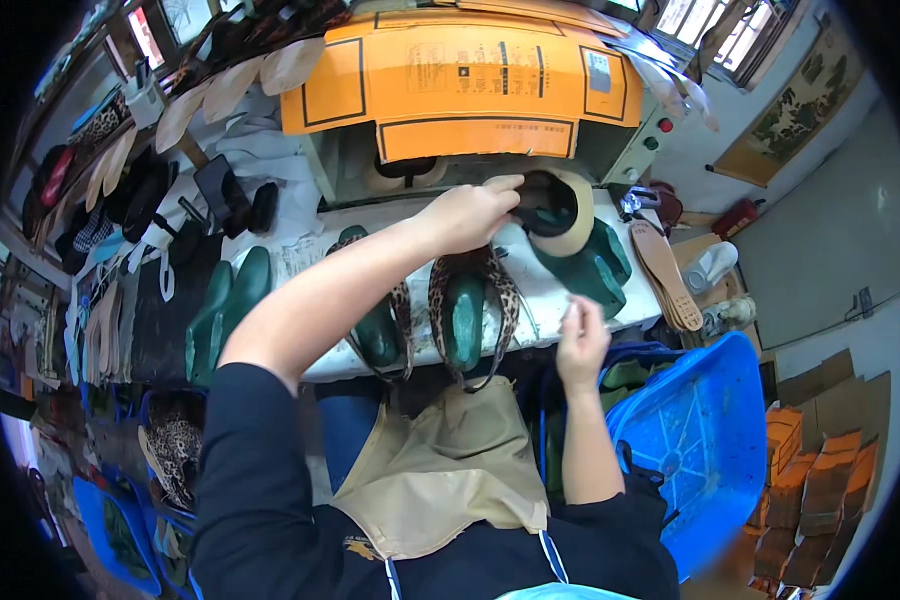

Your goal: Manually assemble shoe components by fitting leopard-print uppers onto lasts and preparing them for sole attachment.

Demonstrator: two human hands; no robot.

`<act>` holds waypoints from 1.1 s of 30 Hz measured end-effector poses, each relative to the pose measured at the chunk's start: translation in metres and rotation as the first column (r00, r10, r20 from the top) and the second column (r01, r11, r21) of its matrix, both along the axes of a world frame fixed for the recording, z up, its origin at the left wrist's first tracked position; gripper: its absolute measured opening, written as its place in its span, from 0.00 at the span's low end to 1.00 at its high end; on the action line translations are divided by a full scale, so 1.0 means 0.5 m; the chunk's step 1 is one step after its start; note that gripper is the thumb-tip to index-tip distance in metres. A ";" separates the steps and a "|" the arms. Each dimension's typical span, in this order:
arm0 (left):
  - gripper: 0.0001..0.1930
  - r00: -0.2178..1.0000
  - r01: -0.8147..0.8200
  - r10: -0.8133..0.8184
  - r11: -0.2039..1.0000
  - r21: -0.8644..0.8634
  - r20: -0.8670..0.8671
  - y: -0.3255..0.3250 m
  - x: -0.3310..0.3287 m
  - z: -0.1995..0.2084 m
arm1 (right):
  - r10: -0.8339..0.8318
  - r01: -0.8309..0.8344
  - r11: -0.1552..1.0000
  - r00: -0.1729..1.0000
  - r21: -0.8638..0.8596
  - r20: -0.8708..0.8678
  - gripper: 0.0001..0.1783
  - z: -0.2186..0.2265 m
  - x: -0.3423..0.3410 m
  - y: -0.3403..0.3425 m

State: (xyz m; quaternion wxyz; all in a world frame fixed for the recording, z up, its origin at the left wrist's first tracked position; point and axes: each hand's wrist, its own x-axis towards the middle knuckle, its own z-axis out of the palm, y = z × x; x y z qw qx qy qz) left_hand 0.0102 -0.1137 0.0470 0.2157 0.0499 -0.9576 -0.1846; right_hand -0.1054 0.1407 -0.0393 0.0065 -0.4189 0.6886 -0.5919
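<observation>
The left hand reaches across a white-topped bench, its fingers drawn together at the left edge of a dark-lined, cream-rimmed shoe piece; whether they pinch it, I cannot tell. The piece lies just right of those fingertips, against green shoe lasts. The right hand, loosely curled, is below the lasts, apart from the piece; whether it holds anything is unclear. Below the left hand, leopard-print straps drape around another green last.

orange cardboard, small dark print, unreadable
</observation>
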 end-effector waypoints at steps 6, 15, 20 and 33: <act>0.13 0.936 -0.341 0.321 0.929 0.143 0.145 -0.040 -0.180 -0.038 | -0.051 0.080 0.995 0.912 0.056 -0.407 0.08 -0.080 -0.005 -0.040; 0.53 0.854 -0.323 0.294 0.946 -0.005 0.428 -0.084 -0.191 -0.084 | -0.045 0.093 0.990 0.920 0.106 -0.389 0.06 -0.078 -0.020 -0.039; 0.31 0.855 -0.359 0.275 0.926 0.120 0.439 -0.069 0.066 0.015 | 0.030 -0.008 0.997 0.954 0.075 -0.298 0.10 -0.065 -0.016 -0.036; 0.18 0.699 -0.493 0.715 0.471 0.732 0.010 0.076 0.509 -0.166 | 0.567 -0.419 0.809 0.741 0.412 -0.359 0.19 0.039 0.154 0.064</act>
